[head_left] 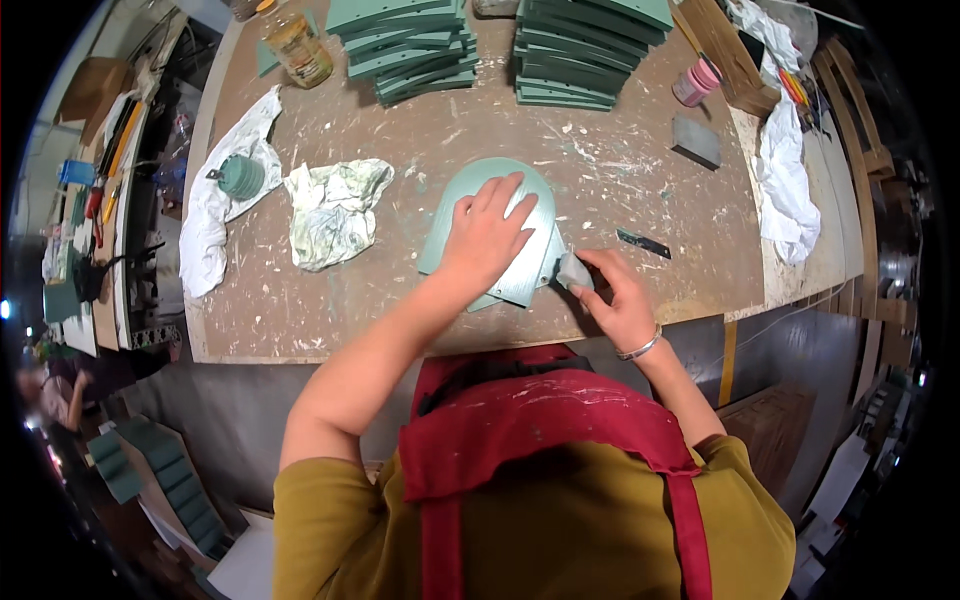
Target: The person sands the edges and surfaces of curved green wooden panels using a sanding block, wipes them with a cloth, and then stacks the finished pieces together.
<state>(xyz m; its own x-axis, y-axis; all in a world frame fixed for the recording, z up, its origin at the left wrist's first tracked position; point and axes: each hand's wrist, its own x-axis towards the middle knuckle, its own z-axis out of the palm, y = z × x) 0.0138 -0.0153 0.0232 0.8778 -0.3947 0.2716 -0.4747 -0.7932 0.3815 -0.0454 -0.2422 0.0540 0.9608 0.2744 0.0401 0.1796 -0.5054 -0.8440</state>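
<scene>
My left hand (488, 235) lies flat with fingers spread on a green panel (538, 215) that has one rounded end and a shiny surface. Beneath it, the corners of at least one more green panel (483, 302) stick out at the near side. A small grey block (572, 271), like a sanding sponge, is pinched between the thumb and fingers of my right hand (620, 300). The block is against the panel's right edge, near its lower corner. A dark flat strip (644, 243) lies to the right, beyond my right hand.
Two stacks of green panels, left (415, 55) and right (585, 55), stand at the back of the worktable (420, 140). Left are a jar (297, 50), a crumpled cloth (335, 215) and a green container (241, 177). Right are a pink bottle (695, 83) and a dark block (696, 142).
</scene>
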